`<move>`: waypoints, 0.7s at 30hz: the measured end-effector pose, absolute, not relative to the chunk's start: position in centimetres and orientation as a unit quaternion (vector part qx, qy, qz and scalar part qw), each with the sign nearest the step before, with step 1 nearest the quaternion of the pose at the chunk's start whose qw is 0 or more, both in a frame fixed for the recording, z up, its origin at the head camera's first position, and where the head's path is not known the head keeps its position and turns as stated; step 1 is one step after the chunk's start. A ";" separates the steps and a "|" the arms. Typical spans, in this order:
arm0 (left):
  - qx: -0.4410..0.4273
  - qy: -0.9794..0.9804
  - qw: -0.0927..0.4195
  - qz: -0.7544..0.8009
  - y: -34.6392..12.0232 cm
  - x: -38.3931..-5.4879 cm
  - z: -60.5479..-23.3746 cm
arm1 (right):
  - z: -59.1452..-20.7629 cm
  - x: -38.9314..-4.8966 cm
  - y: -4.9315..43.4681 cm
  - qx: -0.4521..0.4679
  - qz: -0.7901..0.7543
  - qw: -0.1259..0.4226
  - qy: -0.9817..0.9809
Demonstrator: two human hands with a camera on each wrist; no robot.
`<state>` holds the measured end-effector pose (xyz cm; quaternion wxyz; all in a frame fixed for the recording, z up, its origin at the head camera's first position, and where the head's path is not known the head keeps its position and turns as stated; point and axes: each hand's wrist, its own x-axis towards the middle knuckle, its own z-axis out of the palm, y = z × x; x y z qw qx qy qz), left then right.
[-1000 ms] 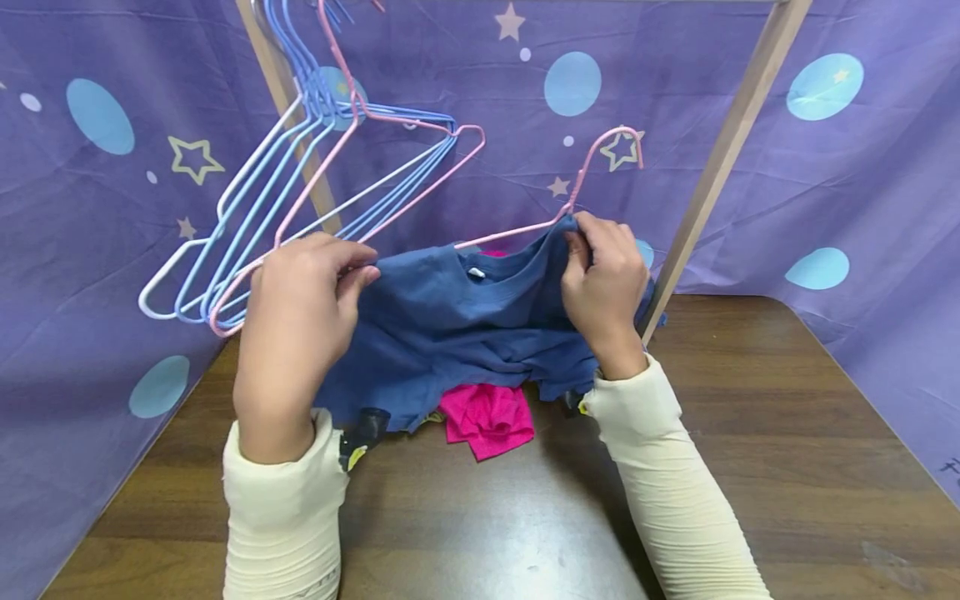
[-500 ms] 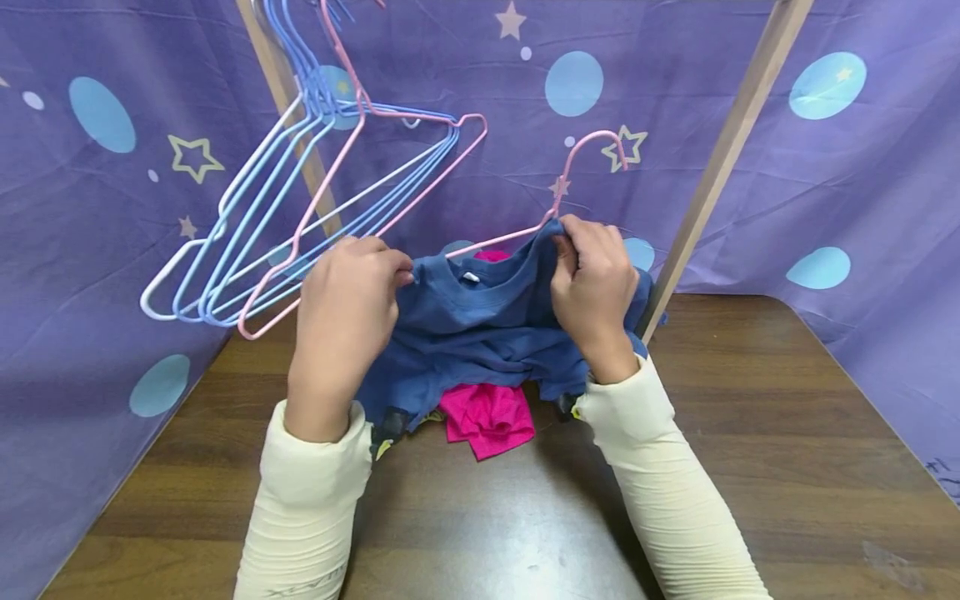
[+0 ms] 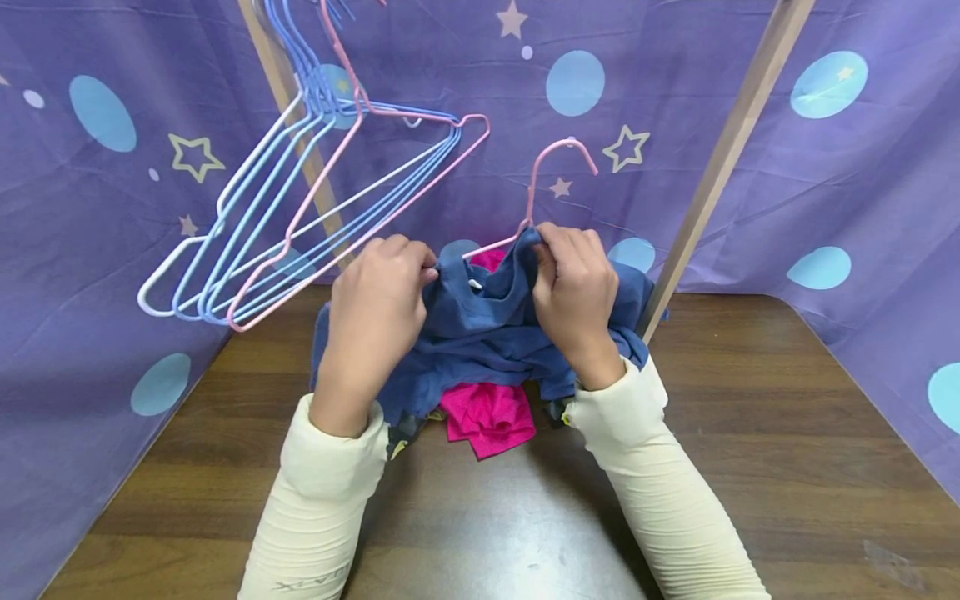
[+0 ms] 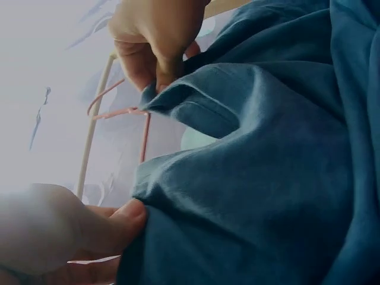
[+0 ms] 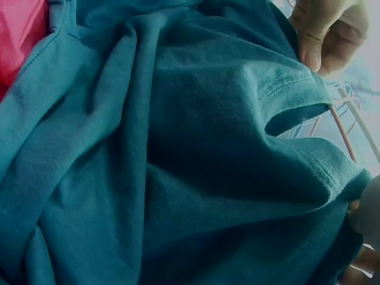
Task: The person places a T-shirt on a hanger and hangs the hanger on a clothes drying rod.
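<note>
A blue T-shirt (image 3: pixel 487 354) is held up by its neckline, collar toward me with a small white label inside. My left hand (image 3: pixel 378 312) pinches the shirt's left shoulder beside the collar. On the other side of the neck opening, my right hand (image 3: pixel 577 287) pinches the collar cloth just by the neck of a pink wire hanger (image 3: pixel 533 187). The hanger's hook rises above the collar, and part of one arm shows in the opening; the rest is hidden by the shirt. In the left wrist view, the left thumb (image 4: pixel 132 214) presses on the cloth edge.
Several blue, white and pink hangers (image 3: pixel 300 179) hang from the wooden rack (image 3: pixel 723 175) at the left. Pink cloth (image 3: pixel 491 421) and some dark garment pieces lie under the shirt on the brown table (image 3: pixel 780 433). A purple patterned curtain (image 3: pixel 465 50) stands behind.
My left hand has moved right along with the shirt's shoulder, and my right hand has shifted a little left. The pink hook has moved left and lower. The hands are closer together.
</note>
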<state>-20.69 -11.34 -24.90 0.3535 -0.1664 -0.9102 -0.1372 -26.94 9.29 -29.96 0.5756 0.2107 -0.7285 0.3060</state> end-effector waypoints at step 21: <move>-0.116 -0.903 0.382 -0.159 -12.5 -21.0 -24.6 | -29.6 -27.4 10.8 0.255 0.295 0.522 -0.759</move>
